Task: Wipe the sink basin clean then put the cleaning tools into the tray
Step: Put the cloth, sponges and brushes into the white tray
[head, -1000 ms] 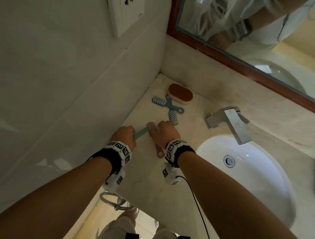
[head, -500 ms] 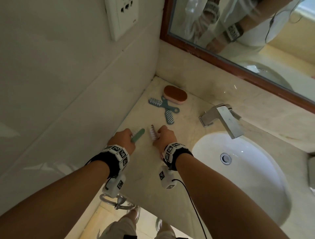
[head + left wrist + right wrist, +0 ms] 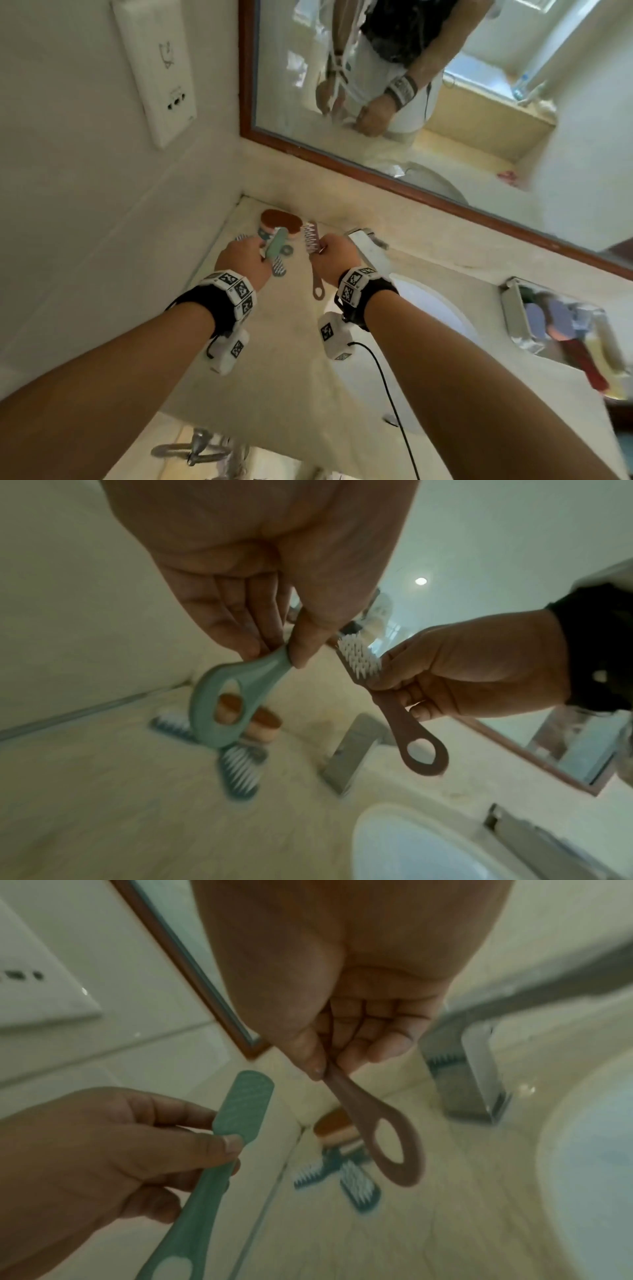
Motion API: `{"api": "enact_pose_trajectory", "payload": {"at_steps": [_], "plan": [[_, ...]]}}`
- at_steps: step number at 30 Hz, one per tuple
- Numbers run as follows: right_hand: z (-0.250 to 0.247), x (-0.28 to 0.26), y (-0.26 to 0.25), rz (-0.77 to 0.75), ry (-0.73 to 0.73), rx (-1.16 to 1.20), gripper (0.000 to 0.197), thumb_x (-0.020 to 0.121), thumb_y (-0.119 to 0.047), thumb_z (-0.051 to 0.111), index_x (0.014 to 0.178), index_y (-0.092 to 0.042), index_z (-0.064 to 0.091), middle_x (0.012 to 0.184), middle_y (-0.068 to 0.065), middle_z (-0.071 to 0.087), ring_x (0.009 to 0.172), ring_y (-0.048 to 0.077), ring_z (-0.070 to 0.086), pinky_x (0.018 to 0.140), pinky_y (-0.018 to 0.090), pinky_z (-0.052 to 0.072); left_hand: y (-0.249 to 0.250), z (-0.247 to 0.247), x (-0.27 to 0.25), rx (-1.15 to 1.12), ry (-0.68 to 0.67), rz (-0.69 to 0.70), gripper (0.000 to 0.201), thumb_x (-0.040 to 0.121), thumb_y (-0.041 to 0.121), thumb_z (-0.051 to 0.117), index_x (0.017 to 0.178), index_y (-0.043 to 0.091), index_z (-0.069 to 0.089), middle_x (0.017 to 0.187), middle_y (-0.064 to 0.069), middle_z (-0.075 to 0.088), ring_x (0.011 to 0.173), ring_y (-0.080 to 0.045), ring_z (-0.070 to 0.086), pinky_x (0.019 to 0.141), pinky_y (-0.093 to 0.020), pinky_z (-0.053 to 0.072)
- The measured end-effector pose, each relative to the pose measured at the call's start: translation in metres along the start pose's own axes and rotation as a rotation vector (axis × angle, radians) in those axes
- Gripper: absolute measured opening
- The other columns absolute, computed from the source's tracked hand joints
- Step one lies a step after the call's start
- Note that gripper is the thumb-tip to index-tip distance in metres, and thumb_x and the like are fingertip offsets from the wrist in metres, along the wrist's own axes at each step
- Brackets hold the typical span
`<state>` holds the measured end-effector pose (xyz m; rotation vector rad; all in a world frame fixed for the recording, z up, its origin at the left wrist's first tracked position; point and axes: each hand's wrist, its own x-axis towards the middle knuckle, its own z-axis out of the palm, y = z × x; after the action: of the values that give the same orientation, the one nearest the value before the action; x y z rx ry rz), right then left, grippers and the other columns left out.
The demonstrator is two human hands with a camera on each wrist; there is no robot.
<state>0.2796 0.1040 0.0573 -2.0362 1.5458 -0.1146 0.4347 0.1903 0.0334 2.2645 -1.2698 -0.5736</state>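
Observation:
My left hand (image 3: 245,257) pinches a green brush (image 3: 275,244) by its handle (image 3: 222,696), lifted above the counter. Beside it my right hand (image 3: 334,257) grips a brown-pink brush (image 3: 313,253), white bristles up (image 3: 359,658), its looped handle (image 3: 387,1139) hanging down. Both hang over the counter's back left corner. Two blue-grey brushes (image 3: 236,772) lie crossed on the counter under them, next to an orange-topped sponge (image 3: 279,221). The white sink basin (image 3: 435,308) lies to the right, and the metal tray (image 3: 512,311) with several tools sits at the far right.
A chrome faucet (image 3: 368,246) stands just right of my right hand. A wood-framed mirror (image 3: 376,178) runs along the back wall and a white socket plate (image 3: 157,75) hangs on the left wall. The counter's front edge drops off below my forearms.
Both hands have lifted their brushes off the counter and moved back toward the corner. The view has tilted up, bringing the tray into sight at the right.

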Motion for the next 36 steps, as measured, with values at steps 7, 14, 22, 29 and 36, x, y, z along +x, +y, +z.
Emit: {"api": "enact_pose_trajectory", "payload": {"at_steps": [7,14,22,29,36], "plan": [[-0.125,-0.056,0.045,0.016,0.31,0.115,0.014,0.085,-0.022,0.055,0.087,-0.011,0.065,0.086,0.009,0.07,0.082,0.03,0.063,0.073,0.038,0.054,0.149,-0.012,-0.019,-0.16,0.007,0.152,0.023,0.076,0.027,0.07,0.097,0.019,0.07,0.092,-0.004,0.073,0.089,-0.025,0.067,0.075,-0.025,0.05],[-0.249,-0.147,0.147,0.058,0.527,0.149,0.013,0.089,-0.022,0.055,0.085,-0.012,0.062,0.079,0.004,0.067,0.073,0.023,0.061,0.065,0.031,0.048,0.297,0.024,-0.088,-0.217,0.022,0.378,0.025,0.078,0.029,0.074,0.099,0.016,0.072,0.088,0.0,0.073,0.081,-0.018,0.067,0.074,-0.023,0.052],[-0.331,-0.224,0.279,0.121,0.675,0.22,0.012,0.085,-0.027,0.058,0.084,-0.016,0.063,0.083,0.004,0.069,0.081,0.022,0.065,0.075,0.036,0.055,0.428,0.092,-0.18,-0.229,-0.015,0.494,0.013,0.08,0.031,0.072,0.078,0.018,0.073,0.072,0.002,0.068,0.07,-0.015,0.061,0.064,-0.019,0.04],[-0.361,-0.239,0.367,0.176,0.682,0.212,0.005,0.085,-0.023,0.061,0.081,-0.019,0.061,0.077,-0.003,0.063,0.074,0.015,0.057,0.067,0.023,0.042,0.491,0.156,-0.199,-0.198,-0.084,0.509,0.027,0.079,0.035,0.071,0.101,0.019,0.073,0.082,0.002,0.073,0.086,-0.017,0.067,0.074,-0.019,0.045],[-0.385,-0.204,0.448,0.294,0.632,0.156,0.012,0.08,-0.027,0.061,0.086,-0.02,0.07,0.084,-0.002,0.07,0.081,0.018,0.064,0.072,0.023,0.044,0.536,0.231,-0.166,-0.188,-0.209,0.457,0.023,0.075,0.034,0.074,0.093,0.02,0.072,0.078,0.002,0.074,0.084,-0.017,0.068,0.077,-0.023,0.05]]}}
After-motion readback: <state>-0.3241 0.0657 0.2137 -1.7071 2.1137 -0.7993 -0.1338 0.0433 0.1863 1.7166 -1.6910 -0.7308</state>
